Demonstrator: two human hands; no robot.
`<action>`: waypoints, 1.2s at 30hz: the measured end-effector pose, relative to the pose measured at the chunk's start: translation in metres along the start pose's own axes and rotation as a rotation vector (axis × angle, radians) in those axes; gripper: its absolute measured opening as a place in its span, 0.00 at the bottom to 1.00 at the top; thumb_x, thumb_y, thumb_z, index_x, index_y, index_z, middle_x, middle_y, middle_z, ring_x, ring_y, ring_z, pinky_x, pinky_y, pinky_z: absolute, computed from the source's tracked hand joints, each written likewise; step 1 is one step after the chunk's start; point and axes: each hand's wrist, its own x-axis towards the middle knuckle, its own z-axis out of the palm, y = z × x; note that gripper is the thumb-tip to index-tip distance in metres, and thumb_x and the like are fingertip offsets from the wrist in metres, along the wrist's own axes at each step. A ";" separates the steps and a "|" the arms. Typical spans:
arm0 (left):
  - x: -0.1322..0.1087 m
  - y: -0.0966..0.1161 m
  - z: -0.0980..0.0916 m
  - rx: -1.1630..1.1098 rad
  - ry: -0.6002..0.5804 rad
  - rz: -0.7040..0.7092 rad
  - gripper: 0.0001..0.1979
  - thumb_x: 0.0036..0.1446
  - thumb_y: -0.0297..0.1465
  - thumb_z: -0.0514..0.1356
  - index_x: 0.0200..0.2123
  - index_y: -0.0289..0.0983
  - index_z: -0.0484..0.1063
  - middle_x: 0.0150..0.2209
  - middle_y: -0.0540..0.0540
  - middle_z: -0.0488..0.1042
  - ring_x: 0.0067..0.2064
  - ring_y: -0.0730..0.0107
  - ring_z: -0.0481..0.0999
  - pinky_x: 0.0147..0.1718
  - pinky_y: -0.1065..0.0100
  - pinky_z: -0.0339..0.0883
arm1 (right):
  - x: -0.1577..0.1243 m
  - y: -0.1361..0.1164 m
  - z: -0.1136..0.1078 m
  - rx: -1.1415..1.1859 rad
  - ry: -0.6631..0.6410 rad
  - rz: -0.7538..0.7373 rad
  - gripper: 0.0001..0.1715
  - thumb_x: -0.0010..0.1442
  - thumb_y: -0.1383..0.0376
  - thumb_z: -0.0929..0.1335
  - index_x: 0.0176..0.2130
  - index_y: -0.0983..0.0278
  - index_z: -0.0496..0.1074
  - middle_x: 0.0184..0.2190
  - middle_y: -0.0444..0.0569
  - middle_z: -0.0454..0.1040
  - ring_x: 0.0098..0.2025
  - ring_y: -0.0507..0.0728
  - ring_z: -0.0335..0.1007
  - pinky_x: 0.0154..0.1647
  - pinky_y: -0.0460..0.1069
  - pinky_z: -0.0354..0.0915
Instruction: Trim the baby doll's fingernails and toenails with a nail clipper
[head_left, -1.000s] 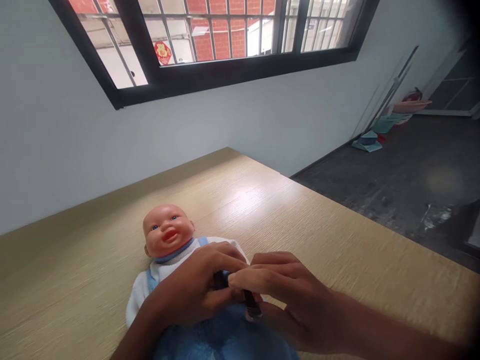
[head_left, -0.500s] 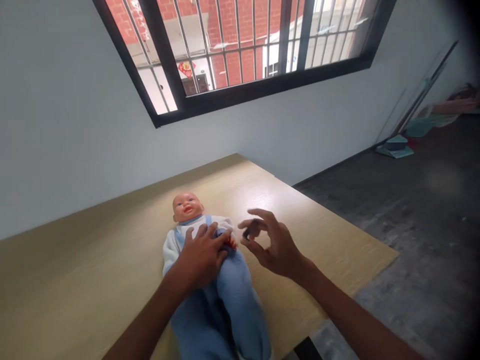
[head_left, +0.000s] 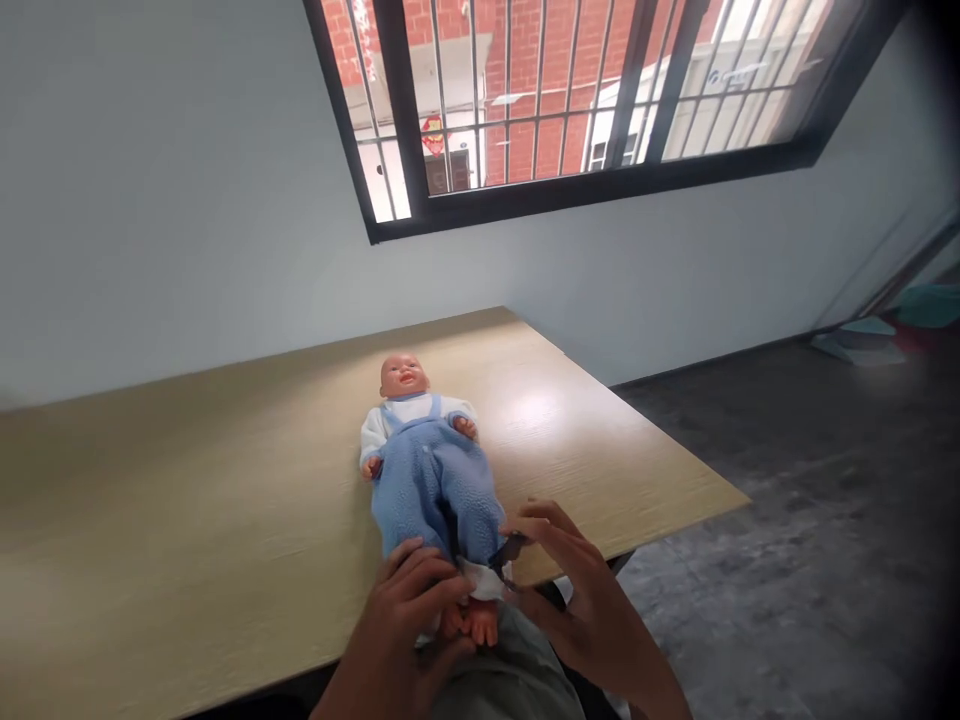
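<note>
Doll (head_left: 427, 460), nubbly blue fleece (head_left: 409, 490); right hand (head_left: 581, 585) pinches dark object (head_left: 509, 551) by white cuff (head_left: 481, 581); left hand (head_left: 405, 610): grip unclear.

My left hand (head_left: 409, 610) and right hand (head_left: 581, 600) are bare and slender-fingered, wrists (head_left: 651, 675) uncovered too. Just past the foot end of the doll (head_left: 429, 465), my grey-green clothing (head_left: 517, 678) shows in soft folds, dark material (head_left: 589, 692) bordering it.

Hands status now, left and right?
Left hand: half-curled at the foot end of the plastic doll in blue overalls; grip cannot be told.
Right hand: pinching a small dark object, too blurred to identify.
</note>
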 end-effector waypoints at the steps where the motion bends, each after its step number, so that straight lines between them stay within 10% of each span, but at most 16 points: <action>1: 0.000 -0.002 0.005 -0.004 0.047 0.024 0.17 0.58 0.30 0.69 0.51 0.43 0.76 0.45 0.45 0.80 0.50 0.56 0.79 0.63 0.48 0.64 | 0.000 0.002 0.002 0.035 0.026 -0.015 0.16 0.66 0.63 0.73 0.53 0.56 0.72 0.51 0.49 0.74 0.58 0.60 0.72 0.58 0.51 0.70; 16: 0.000 -0.013 0.040 -0.189 0.398 -0.019 0.15 0.73 0.44 0.53 0.50 0.40 0.68 0.29 0.54 0.77 0.30 0.65 0.76 0.47 0.59 0.62 | -0.021 0.004 0.025 0.137 0.027 -0.078 0.29 0.70 0.42 0.67 0.58 0.57 0.70 0.57 0.56 0.77 0.62 0.66 0.74 0.63 0.61 0.72; 26: 0.005 -0.009 0.045 -0.161 0.509 -0.001 0.08 0.72 0.36 0.52 0.45 0.40 0.68 0.22 0.57 0.73 0.24 0.68 0.71 0.43 0.61 0.64 | -0.008 -0.004 0.043 0.045 0.133 -0.385 0.28 0.73 0.51 0.65 0.67 0.56 0.62 0.48 0.52 0.83 0.51 0.64 0.83 0.63 0.62 0.73; 36: 0.003 -0.012 0.048 -0.151 0.537 0.025 0.08 0.72 0.36 0.52 0.46 0.40 0.67 0.23 0.56 0.72 0.24 0.67 0.71 0.39 0.61 0.64 | -0.013 -0.009 0.044 -0.078 0.057 -0.496 0.18 0.77 0.55 0.62 0.51 0.67 0.72 0.42 0.56 0.85 0.51 0.62 0.83 0.63 0.61 0.74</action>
